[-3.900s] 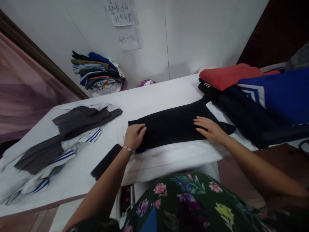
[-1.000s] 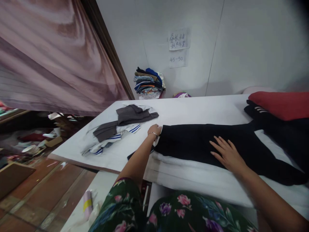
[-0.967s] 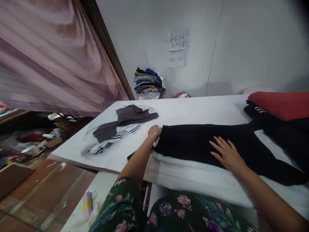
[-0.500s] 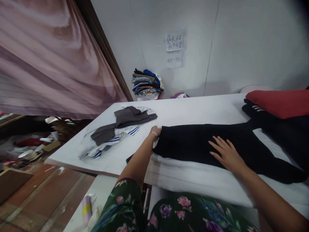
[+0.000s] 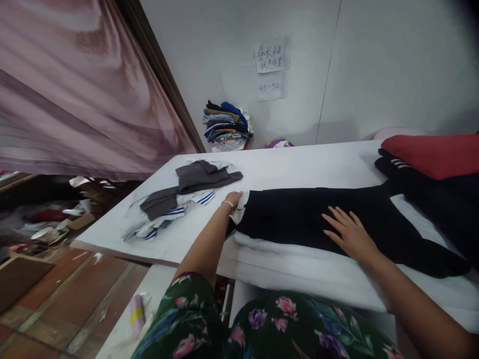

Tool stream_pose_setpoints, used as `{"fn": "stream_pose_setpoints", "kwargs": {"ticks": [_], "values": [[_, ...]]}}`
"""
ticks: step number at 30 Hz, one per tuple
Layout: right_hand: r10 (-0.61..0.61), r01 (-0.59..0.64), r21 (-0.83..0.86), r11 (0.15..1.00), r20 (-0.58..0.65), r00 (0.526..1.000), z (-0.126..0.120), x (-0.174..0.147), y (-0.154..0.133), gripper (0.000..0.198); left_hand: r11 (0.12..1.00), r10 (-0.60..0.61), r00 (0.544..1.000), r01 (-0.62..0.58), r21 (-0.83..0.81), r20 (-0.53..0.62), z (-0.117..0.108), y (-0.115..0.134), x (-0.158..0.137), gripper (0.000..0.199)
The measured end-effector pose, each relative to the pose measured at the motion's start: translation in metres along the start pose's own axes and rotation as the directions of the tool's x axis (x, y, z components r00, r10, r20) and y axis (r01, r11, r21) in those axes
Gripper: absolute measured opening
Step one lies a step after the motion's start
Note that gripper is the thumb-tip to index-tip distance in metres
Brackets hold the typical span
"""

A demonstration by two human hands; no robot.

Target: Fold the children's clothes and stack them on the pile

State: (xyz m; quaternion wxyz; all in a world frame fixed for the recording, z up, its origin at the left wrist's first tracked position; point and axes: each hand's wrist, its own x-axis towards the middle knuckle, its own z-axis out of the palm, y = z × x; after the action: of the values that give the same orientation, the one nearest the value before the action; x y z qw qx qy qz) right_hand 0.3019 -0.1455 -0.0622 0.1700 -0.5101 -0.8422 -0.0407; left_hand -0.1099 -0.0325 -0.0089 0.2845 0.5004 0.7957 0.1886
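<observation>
In the head view, the black garment (image 5: 284, 214) lies flat across the right half of the frame, from near the centre to the lower right, over a layer of white cloth (image 5: 299, 259) on the white table (image 5: 307, 162). The left hand (image 5: 232, 199), near the middle of the frame, seems to pinch a pale piece (image 5: 243, 199) that juts from the black garment's left end; whether that piece belongs to the garment cannot be told. The right hand (image 5: 350, 233), right of centre, rests palm down on the black fabric with its fingers spread. The garment looks light and soft, limp rather than stiff, not fragile, and likely to slide or wrinkle if tugged from one end only. It would handle best by both corners of its straight left end, with a flat palm steadying the middle. Grey-and-white clothes (image 5: 202, 177) lie rumpled left of centre, while a folded red garment (image 5: 430, 154) tops the dark clothes (image 5: 430, 199) at the right edge.
</observation>
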Motion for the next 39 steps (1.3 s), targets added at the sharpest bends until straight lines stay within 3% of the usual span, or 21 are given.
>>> {"fn": "stream_pose_setpoints", "kwargs": {"ticks": [6,13,19,26,34,39], "values": [[-0.006,0.006,0.014,1.000,-0.019,1.000,0.002,-0.001,0.002,0.058,0.978,-0.100,0.975,0.133,-0.160,0.196,-0.012,-0.014,-0.031,0.013],[-0.007,0.007,0.010,1.000,-0.026,1.000,0.002,-0.002,0.002,0.057,0.943,-0.067,0.944,0.165,-0.288,0.324,-0.022,-0.017,-0.052,0.006],[-0.006,0.006,0.005,1.000,-0.017,1.000,0.001,-0.001,0.002,0.059,0.938,-0.030,0.961,0.122,-0.325,0.274,-0.017,-0.024,-0.059,0.024],[0.004,-0.004,-0.006,1.000,-0.008,1.000,0.001,-0.002,0.001,0.060,0.955,-0.027,0.981,0.083,-0.285,0.195,0.000,-0.024,-0.059,0.019],[0.005,-0.005,0.006,1.000,-0.010,1.000,0.001,-0.001,0.001,0.061,0.952,-0.005,0.970,0.079,-0.295,0.242,-0.002,-0.024,-0.065,0.023],[0.014,-0.014,0.021,1.000,0.004,1.000,0.000,-0.001,0.002,0.060,0.965,0.010,0.988,0.032,-0.261,0.156,-0.004,-0.022,-0.066,0.026]]}}
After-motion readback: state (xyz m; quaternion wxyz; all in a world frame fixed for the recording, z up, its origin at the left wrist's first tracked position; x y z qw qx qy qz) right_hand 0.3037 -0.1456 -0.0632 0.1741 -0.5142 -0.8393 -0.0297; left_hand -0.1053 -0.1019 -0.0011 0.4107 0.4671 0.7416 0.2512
